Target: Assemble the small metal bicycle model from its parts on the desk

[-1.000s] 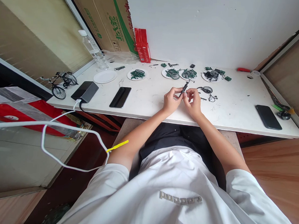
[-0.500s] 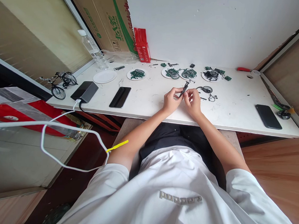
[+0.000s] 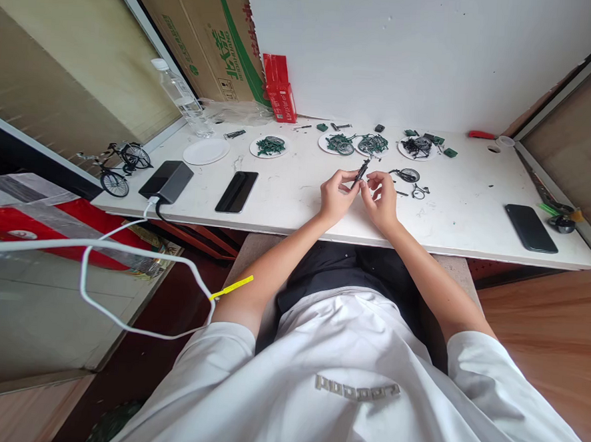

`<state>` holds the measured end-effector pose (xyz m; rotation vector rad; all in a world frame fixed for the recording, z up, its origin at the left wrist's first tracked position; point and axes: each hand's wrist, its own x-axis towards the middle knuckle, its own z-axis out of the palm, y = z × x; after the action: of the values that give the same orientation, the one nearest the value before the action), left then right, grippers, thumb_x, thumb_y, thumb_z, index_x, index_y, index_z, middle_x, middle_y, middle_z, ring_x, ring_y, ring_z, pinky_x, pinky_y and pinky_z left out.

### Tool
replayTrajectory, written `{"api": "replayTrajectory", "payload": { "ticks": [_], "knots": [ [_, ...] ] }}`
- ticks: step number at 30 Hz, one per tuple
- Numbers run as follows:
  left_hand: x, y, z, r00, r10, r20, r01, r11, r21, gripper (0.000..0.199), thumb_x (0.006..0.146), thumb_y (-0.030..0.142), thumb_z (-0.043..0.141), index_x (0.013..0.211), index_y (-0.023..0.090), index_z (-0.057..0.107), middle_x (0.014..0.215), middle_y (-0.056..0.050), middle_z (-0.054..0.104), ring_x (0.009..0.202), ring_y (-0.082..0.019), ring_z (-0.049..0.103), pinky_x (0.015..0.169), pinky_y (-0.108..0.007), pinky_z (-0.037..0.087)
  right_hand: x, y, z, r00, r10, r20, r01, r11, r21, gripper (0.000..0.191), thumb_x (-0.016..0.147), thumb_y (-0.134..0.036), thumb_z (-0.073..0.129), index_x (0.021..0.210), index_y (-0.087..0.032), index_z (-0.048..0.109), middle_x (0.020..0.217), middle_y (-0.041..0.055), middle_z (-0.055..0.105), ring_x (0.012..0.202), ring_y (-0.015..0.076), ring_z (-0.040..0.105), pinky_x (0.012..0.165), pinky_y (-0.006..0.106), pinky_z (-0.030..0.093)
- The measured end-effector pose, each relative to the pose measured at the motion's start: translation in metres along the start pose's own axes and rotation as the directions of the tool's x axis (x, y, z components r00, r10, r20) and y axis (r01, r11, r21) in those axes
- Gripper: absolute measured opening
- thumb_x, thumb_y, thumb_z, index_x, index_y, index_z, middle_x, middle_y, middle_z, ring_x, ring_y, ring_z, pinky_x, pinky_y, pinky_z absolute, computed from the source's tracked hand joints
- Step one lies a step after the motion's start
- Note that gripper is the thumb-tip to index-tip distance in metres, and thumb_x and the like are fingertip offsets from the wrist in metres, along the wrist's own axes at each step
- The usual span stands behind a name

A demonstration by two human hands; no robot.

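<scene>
Both forearms [image 3: 302,235] extended forward over the bench [image 3: 286,210] and converged toward its middle. The left hand [image 3: 335,200], its fingers [image 3: 345,176] closed in a pinch, held a slim black part [image 3: 361,170] aslant, nearer the person than a heap of green pieces [image 3: 373,144]. The right hand [image 3: 383,203] lay just beside the part, fingers curled inward; whether these gripped it could not be told.
</scene>
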<state>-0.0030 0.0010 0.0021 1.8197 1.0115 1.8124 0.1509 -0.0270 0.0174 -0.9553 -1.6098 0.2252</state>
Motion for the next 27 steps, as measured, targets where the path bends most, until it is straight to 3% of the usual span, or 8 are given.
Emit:
{"api": "replayTrajectory", "payload": {
  "ticks": [11,23,27],
  "knots": [
    [-0.0007,-0.0014,-0.0004,1.0,0.021,0.013,-0.021,1.0,-0.007,0.029,0.098,0.041,0.083,0.119,0.023,0.076,0.117,-0.011,0.087,0.111,-0.025,0.086,0.075,-0.028,0.068,0.0012,0.0023,0.0001,0.997,-0.074,0.005,0.074,0.997,-0.017,0.037,0.114,-0.064,0.058,0.109,-0.028,0.066,0.094,0.0055,0.063,0.088,0.0246,0.059,0.078,0.042,0.053],
    [-0.0012,0.0014,0.0014,1.0,-0.018,0.023,0.019,1.0,-0.021,0.028,0.096,0.046,0.085,0.105,0.022,0.074,0.107,-0.009,0.088,0.098,-0.022,0.086,0.073,-0.028,0.067,0.001,0.0029,0.0001,0.999,-0.04,0.0,0.04,0.997,-0.065,0.046,0.117,-0.067,0.046,0.098,-0.028,0.059,0.09,0.0055,0.063,0.089,0.0249,0.057,0.081,0.043,0.051],
    [-0.0009,0.0016,0.0012,0.999,-0.027,0.018,0.027,0.999,-0.026,0.03,0.095,0.048,0.087,0.104,0.022,0.074,0.106,-0.009,0.088,0.096,-0.021,0.086,0.075,-0.029,0.068,-0.0002,0.0011,-0.0001,0.999,-0.038,-0.004,0.038,0.998,-0.04,0.042,0.115,-0.068,0.052,0.106,-0.028,0.061,0.096,0.0055,0.064,0.09,0.0245,0.059,0.078,0.042,0.052]
  ]
}}
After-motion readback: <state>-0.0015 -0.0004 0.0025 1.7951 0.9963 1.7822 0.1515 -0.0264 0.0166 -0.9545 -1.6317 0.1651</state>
